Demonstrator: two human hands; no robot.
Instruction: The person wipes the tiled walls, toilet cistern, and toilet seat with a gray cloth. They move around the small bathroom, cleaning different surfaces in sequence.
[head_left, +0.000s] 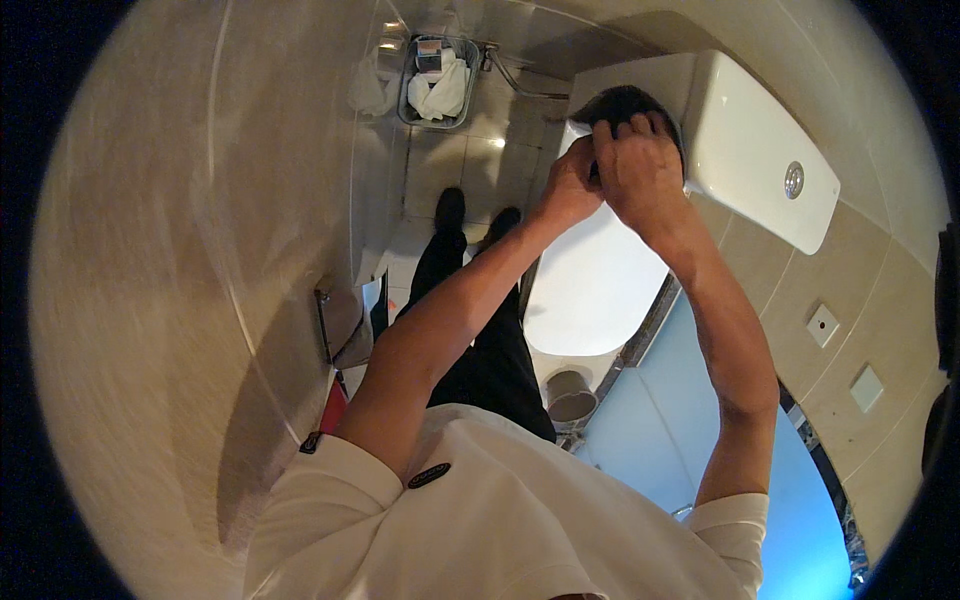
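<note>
Both hands meet on a dark rounded object (624, 103) above the back of a white toilet lid (592, 285), beside the cistern. My right hand (641, 169) lies over it with bent fingers, back of the hand upward. My left hand (574, 184) grips its lower left side, its fingers partly hidden. The object looks soft, but its exact kind cannot be told. The toilet lid is down. A round metal flush button (794, 180) sits on the white ceramic cistern (750, 142).
A waste bin (403, 101) holding white crumpled material stands at the far end, near a bent metal pipe (521, 84). A brownish round container (571, 397) is beside the toilet. Tiled walls flank both sides; two wall plates (823, 325) are on the right. My feet are left of the toilet.
</note>
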